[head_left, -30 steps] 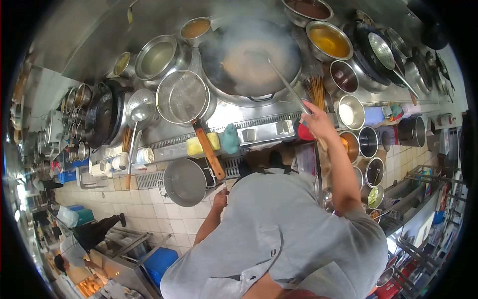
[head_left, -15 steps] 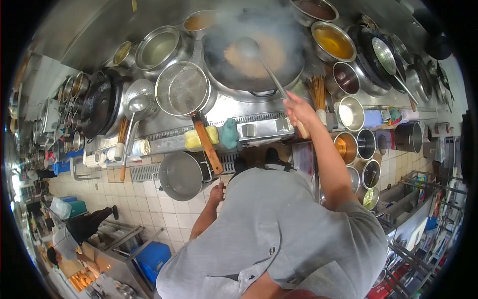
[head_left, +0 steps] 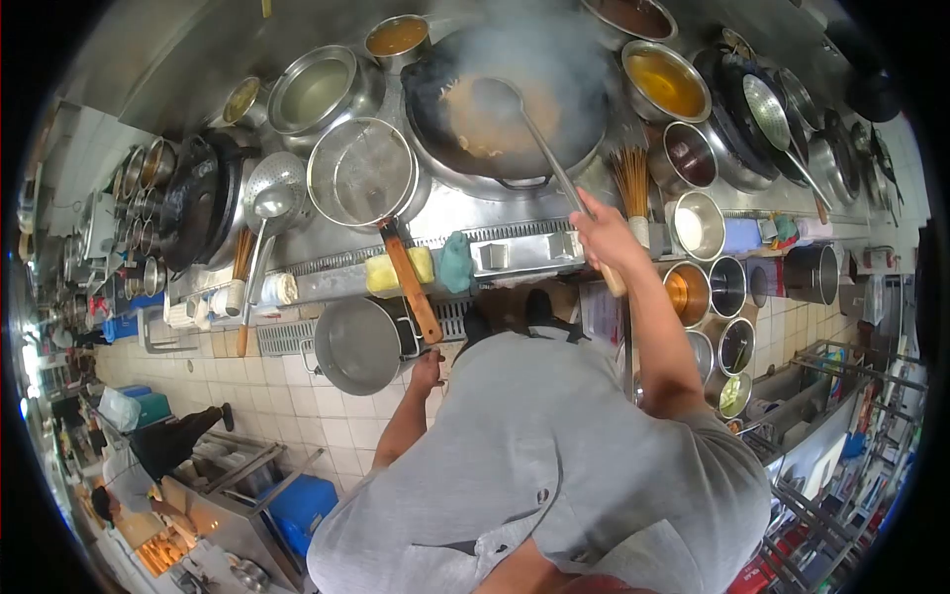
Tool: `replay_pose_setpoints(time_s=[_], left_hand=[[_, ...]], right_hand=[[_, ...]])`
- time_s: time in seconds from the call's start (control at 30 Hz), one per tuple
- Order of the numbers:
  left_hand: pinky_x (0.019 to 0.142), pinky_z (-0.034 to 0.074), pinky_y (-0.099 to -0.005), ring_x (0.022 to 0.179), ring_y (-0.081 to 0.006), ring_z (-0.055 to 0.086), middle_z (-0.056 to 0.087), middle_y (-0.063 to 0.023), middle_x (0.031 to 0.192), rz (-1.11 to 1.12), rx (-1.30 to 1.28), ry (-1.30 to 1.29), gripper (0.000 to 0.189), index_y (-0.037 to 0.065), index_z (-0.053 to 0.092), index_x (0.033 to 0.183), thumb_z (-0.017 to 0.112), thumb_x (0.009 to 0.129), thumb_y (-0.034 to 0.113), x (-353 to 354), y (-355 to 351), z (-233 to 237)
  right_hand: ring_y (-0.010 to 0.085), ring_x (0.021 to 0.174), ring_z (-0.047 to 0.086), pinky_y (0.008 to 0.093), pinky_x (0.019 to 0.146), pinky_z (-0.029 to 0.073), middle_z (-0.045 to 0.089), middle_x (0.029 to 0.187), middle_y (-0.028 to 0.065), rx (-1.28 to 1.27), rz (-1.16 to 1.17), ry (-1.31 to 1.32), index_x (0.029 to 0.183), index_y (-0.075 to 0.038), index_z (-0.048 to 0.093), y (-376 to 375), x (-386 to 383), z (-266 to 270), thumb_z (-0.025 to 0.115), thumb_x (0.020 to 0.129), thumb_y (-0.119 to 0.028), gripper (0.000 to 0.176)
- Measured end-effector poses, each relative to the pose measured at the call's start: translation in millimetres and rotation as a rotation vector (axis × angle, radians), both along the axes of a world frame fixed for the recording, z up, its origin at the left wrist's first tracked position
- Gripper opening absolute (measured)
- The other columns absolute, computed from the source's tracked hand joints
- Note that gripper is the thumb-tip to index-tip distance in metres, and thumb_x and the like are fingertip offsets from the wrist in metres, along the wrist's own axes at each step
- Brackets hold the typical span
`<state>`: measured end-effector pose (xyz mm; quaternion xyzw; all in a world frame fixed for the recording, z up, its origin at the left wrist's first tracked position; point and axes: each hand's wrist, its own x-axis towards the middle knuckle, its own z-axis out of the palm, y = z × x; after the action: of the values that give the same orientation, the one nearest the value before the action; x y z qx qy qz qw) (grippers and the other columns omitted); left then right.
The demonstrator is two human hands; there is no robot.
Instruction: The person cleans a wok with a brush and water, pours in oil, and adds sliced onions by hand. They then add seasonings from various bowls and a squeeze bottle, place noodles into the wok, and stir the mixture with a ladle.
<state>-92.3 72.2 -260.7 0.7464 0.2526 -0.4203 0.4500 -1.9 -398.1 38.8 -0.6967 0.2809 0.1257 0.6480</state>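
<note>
My right hand (head_left: 604, 233) is wrapped round the long handle of a metal ladle (head_left: 560, 168). The ladle's bowl rests in brownish food (head_left: 485, 124) inside a large, steaming black wok (head_left: 426, 119). My left hand (head_left: 427, 370) is low near my waist, its fingers curled, beside the handle of a grey pot (head_left: 356, 348); what it holds, if anything, is too small to tell. Just above it ends the wooden handle (head_left: 411, 287) of a round wire strainer (head_left: 362, 173), which lies on the stove left of the wok.
Yellow (head_left: 400, 269) and green cloths (head_left: 456, 263) lie along the stove's front edge. A perforated ladle (head_left: 275, 186) is at the left. Bowls of orange liquid (head_left: 665, 83) and dark sauce (head_left: 685, 156) stand at the right. A co-worker (head_left: 129, 470) is at a counter lower left.
The ladle has shifted slightly within the wok, and my right hand has moved a little right and down with it. My left hand has moved slightly up. Pale pieces now show in the food.
</note>
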Motion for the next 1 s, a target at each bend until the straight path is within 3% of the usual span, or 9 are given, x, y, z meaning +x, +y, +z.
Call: replay_pose_setpoints(time_s=[0.2,0.27,0.3,0.4,0.43,0.67,0.77,0.9,1.0], left_hand=[[0.076,0.065,-0.0497,0.105,-0.0357,0.067,0.061,-0.02,0.126,0.092,-0.056,-0.102,0.065,0.0,0.068,0.12,0.047,0.102,0.059,6.3,-8.7,6.7],[0.076,0.065,-0.0498,0.098,-0.0341,0.068,0.063,-0.0197,0.122,0.048,-0.047,-0.121,0.065,0.001,0.068,0.12,0.048,0.102,0.06,2.7,-10.4,5.3],[0.074,0.065,-0.0501,0.085,-0.0299,0.067,0.063,-0.0166,0.103,0.013,-0.007,-0.115,0.065,0.003,0.069,0.121,0.049,0.101,0.061,0.1,-9.4,7.6],[0.078,0.066,-0.0517,0.113,-0.0379,0.066,0.063,-0.0187,0.128,0.015,-0.01,-0.05,0.066,-0.001,0.066,0.124,0.045,0.104,0.058,-5.7,-0.3,6.1],[0.078,0.066,-0.0517,0.113,-0.0379,0.066,0.063,-0.0191,0.127,0.036,-0.007,-0.036,0.066,-0.001,0.066,0.124,0.045,0.104,0.058,-8.6,2.0,6.7],[0.08,0.066,-0.0527,0.108,-0.0366,0.067,0.064,-0.0201,0.123,0.143,0.037,0.066,0.063,-0.002,0.068,0.12,0.048,0.103,0.055,-40.1,19.7,9.2],[0.08,0.066,-0.0529,0.107,-0.0369,0.067,0.065,-0.0199,0.121,0.084,0.055,0.078,0.062,-0.002,0.07,0.118,0.048,0.103,0.054,-44.8,18.9,19.8],[0.076,0.067,-0.0508,0.102,-0.0364,0.069,0.067,-0.0182,0.118,0.084,0.039,0.004,0.064,-0.002,0.07,0.117,0.045,0.103,0.055,-37.0,19.5,10.4],[0.075,0.067,-0.049,0.103,-0.0359,0.069,0.066,-0.0178,0.121,0.093,-0.008,-0.033,0.063,-0.002,0.07,0.117,0.044,0.104,0.054,-28.4,18.0,-2.3]], right_hand=[[0.0095,0.047,0.045,0.0298,0.038,0.037,0.048,0.066,-0.0003,0.37,-0.119,-0.003,0.163,-0.015,0.034,-2.7,9.7,-34.3,0.059,0.104,-0.021,0.064],[0.0179,0.054,0.057,0.0359,0.046,0.046,0.06,0.074,0.0056,0.126,-0.026,0.008,0.162,-0.015,0.037,-7.7,32.7,-33.9,0.061,0.102,-0.022,0.065],[0.0221,0.058,0.063,0.039,0.05,0.051,0.066,0.077,0.0085,0.004,0.021,0.011,0.161,-0.015,0.038,-10.8,43.7,-32.9,0.062,0.101,-0.023,0.066],[0.0413,0.101,0.063,0.0463,0.088,0.05,0.068,0.11,0.022,-0.583,0.116,-0.113,0.157,-0.019,0.045,-29.1,58.4,-31.7,0.065,0.096,-0.024,0.064],[0.0477,0.115,0.064,0.0487,0.1,0.05,0.069,0.121,0.0266,-0.78,0.149,-0.154,0.155,-0.02,0.047,-36.9,62.8,-32.3,0.065,0.095,-0.024,0.064],[0.0439,0.109,0.069,0.0478,0.095,0.053,0.072,0.115,0.0264,-0.828,0.031,-0.192,0.155,-0.016,0.047,-61.5,95.5,-72.8,0.067,0.094,-0.024,0.065],[0.04,0.108,0.071,0.0435,0.095,0.053,0.073,0.114,0.0257,-0.372,0.002,0.014,0.157,-0.014,0.045,-40.1,103.9,-54.7,0.068,0.095,-0.026,0.067],[0.0414,0.104,0.071,0.0425,0.09,0.055,0.072,0.119,0.0252,-0.636,0.219,-0.359,0.156,-0.02,0.046,-41.5,87.4,-98.5,0.067,0.095,-0.026,0.065],[0.045,0.098,0.07,0.0484,0.088,0.055,0.072,0.113,0.0248,-0.848,0.417,-0.302,0.155,-0.028,0.049,-50.3,36.6,-57.7,0.067,0.094,-0.023,0.063]])
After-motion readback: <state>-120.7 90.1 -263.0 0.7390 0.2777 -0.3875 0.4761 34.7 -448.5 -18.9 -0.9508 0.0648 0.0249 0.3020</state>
